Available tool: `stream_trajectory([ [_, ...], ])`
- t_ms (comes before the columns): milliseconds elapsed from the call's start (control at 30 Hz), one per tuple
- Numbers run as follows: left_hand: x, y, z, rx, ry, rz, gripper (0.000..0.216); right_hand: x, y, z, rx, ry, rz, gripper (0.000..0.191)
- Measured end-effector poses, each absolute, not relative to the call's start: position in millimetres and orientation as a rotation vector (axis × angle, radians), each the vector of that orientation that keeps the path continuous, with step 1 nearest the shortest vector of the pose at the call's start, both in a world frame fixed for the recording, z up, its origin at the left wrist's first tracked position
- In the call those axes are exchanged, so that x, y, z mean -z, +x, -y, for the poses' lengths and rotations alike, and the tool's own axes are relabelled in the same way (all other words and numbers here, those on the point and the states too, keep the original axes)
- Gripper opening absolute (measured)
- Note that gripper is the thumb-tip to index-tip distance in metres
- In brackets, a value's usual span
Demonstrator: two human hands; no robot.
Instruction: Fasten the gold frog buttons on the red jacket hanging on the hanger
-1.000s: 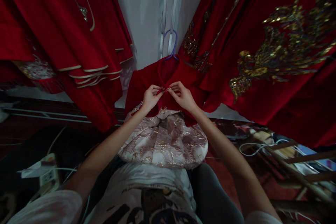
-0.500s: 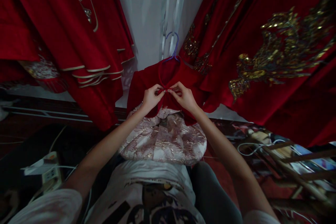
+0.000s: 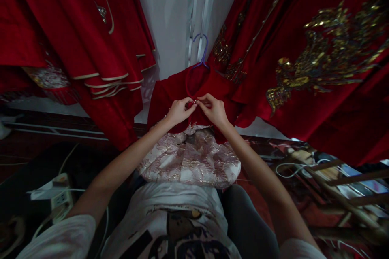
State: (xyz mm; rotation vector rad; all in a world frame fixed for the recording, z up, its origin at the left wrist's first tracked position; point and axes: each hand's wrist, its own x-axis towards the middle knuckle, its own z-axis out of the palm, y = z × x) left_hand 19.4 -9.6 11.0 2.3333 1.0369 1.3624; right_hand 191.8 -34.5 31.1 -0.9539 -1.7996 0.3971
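Note:
A red jacket [image 3: 167,93] hangs in front of me on a purple hanger [image 3: 204,50]. At its front opening, just under the collar, my left hand [image 3: 181,110] pinches one side of a small beaded fastening [image 3: 195,101]. My right hand [image 3: 212,109] pinches the other side, its fingertips nearly touching those of the left. The fingers cover most of the fastening, so whether it is joined I cannot tell. Below the jacket, a pale pink and gold brocade skirt [image 3: 191,162] spreads out toward my lap.
Red garments with pale piping [image 3: 112,60] hang at the left; a red garment with gold sequins [image 3: 298,77] hangs at the right. A power strip [image 3: 61,198] with cables lies at lower left. A wooden rack [image 3: 340,198] holding assorted things stands at lower right.
Both hands have shifted very slightly right and up, still pinching at the jacket's front. The left fingertips have come a little closer to the right ones.

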Motion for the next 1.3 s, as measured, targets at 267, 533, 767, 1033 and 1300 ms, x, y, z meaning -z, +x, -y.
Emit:
stream_trajectory([
  [267, -12, 18, 5, -1.278, 2.373, -0.969, 0.021, -29, 196, 32, -0.482, -0.940, 1.736, 0.022],
  [533, -33, 12, 6, -1.089, 2.625, -0.918, 0.014, -27, 201, 23, -0.549, -0.922, 1.735, 0.029],
  [767, -34, 16, 1, -1.090, 2.695, -0.923, 0.016, -27, 203, 17, -0.646, -0.920, 1.644, 0.033],
  [1033, -40, 14, -6, -0.973, 2.769, -0.837, 0.015, -21, 203, 13, -0.729, -0.914, 1.619, 0.032],
  [1300, -52, 15, -21, -0.700, 2.926, -0.793, 0.018, -24, 207, 5, -0.694, -0.947, 1.679, 0.030],
])
